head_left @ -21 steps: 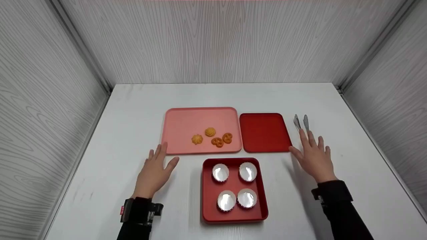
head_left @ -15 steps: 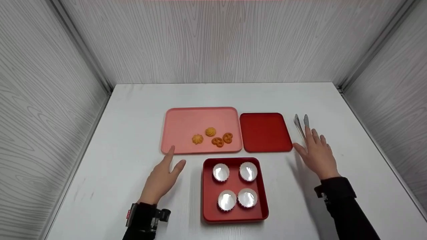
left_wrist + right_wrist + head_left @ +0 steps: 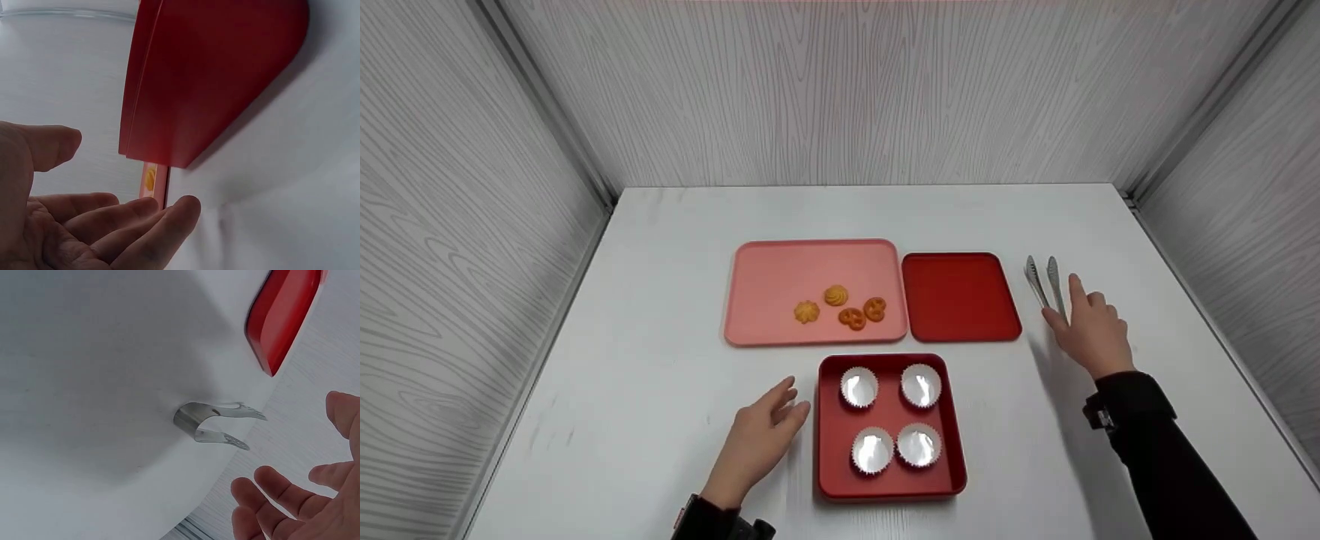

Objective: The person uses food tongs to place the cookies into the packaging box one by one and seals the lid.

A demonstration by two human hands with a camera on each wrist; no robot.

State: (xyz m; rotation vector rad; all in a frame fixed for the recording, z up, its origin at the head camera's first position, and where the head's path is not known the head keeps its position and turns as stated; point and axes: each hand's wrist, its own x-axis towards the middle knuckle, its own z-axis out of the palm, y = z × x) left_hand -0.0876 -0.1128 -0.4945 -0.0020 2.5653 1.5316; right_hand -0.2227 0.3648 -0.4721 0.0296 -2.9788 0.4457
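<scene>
In the head view, my right hand (image 3: 1095, 334) hovers over the handle end of small metal tongs (image 3: 1054, 279). The tongs (image 3: 194, 417) lie apart from my fingers in the right wrist view, their two arms spread. My left hand (image 3: 757, 442) is just left of a red rectangular box (image 3: 829, 480), fingers loosely bent and holding nothing. Inside that box stand several paper baking cups (image 3: 919, 445) with shiny insides. The left wrist view has the box's side wall (image 3: 185, 90) beyond my fingers, with a gap between.
A pink tray (image 3: 780, 270) behind the box carries two swirled cookies (image 3: 835, 295) and two small pretzels (image 3: 852, 318). To its right sits a flat red tray (image 3: 960, 292). Grey wood-grain panels (image 3: 840, 90) enclose the white table (image 3: 660, 300) at the back and sides.
My left hand has moved right and nearer the body, from the pink tray's corner to the box's left side. My right hand has shifted slightly right over the tongs, its fingers bending more.
</scene>
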